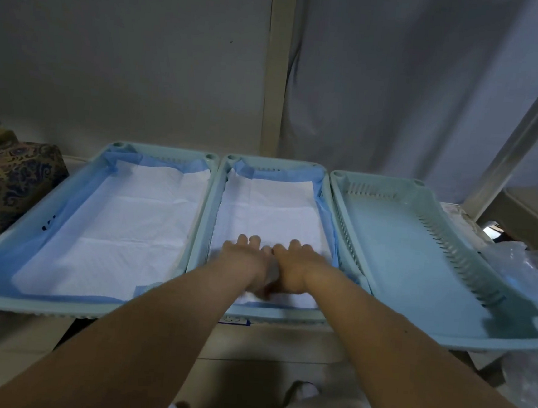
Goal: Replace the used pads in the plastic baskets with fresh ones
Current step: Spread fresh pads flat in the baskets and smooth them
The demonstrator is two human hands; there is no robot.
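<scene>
The white absorbent pad with the blue plastic border (267, 210) lies in the middle pale-green plastic basket (208, 218), its blue edges riding up the basket walls. Treat it as light, thin and limp: it will crease, bunch and slide on the smooth plastic under you, and it looks easy to tear if you tug hard. Take it by the blue border or a corner when you need to shift it; to seat it, press flat and sweep outward toward the walls.

Your left hand (250, 257) and right hand (291, 264) sit side by side, touching, on the pad near the basket's near edge, palms down, both forearms reaching straight in. The fingers look extended and pressing on the pad, not curled round it, though blur hides the detail.

The left basket (31, 225) already holds a similar pad (123, 220). The right basket (403, 248) is bare, so it likely needs one next.
</scene>
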